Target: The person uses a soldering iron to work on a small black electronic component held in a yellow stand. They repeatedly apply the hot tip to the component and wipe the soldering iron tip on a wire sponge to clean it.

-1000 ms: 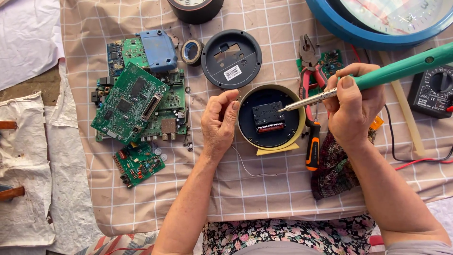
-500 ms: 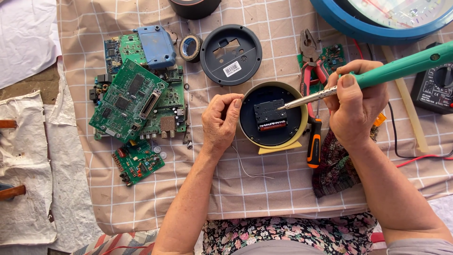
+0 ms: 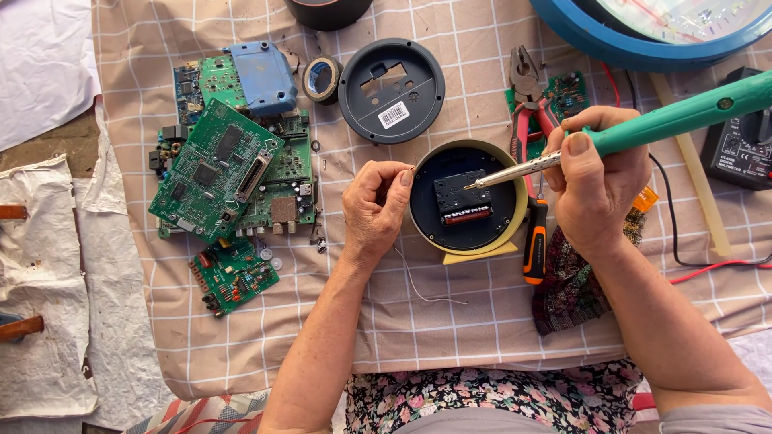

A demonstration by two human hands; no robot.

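One small round clock [image 3: 468, 198] lies face-down on the counter [image 3: 482, 321], likely light, its plastic back brittle; best steadied by the rim. Right hand [image 3: 599, 189] fingers grip one green soldering iron [image 3: 643, 128], tip over the clock. Left hand [image 3: 378, 205] fingers pinch one thin wire [image 3: 426, 293] beside the clock's rim.

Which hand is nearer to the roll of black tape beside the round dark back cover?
Left. The left hand sits just below the tape roll, at the clock's left edge. The right hand, holding the soldering iron, is far off on the clock's other side.
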